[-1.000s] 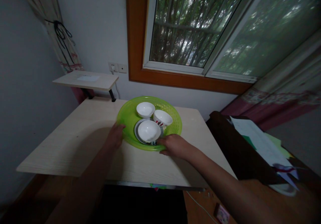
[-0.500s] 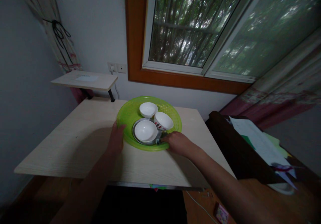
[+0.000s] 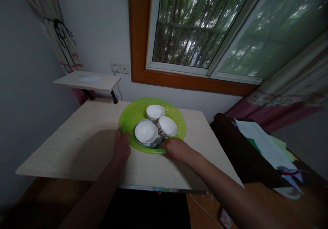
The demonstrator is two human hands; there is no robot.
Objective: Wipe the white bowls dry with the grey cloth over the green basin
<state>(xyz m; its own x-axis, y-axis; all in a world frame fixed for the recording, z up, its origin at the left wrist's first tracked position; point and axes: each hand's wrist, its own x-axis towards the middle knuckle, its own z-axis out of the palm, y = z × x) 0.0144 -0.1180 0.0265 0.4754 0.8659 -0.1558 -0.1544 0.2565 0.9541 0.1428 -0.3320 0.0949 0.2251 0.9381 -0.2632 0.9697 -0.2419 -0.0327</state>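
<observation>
A round green plastic basket (image 3: 179, 114) rests over the middle of the table, tipped toward me. Its left rim is in the grip of my left hand (image 3: 121, 146), thumb on top. At the front right my right hand (image 3: 176, 149) is closed on the rim, its fingers partly hidden. Inside lie a white bowl (image 3: 155, 111) at the back, a white bowl with a red pattern (image 3: 167, 126) leaning on the right, and a white bowl (image 3: 146, 132) in front. That front bowl sits on a grey-rimmed dish (image 3: 146, 144), mostly covered.
The pale wooden table (image 3: 97, 140) carries a small raised shelf (image 3: 102, 82) at its back left, with a paper on it. Behind stands a wall with a socket (image 3: 115, 67) and a window. To the right is a dark surface (image 3: 228, 147) with papers (image 3: 261, 143).
The back bowl has slid right and the front bowl has shifted left and slightly back in the basket. My right hand has moved left along the rim. Both hands stay on the basket.
</observation>
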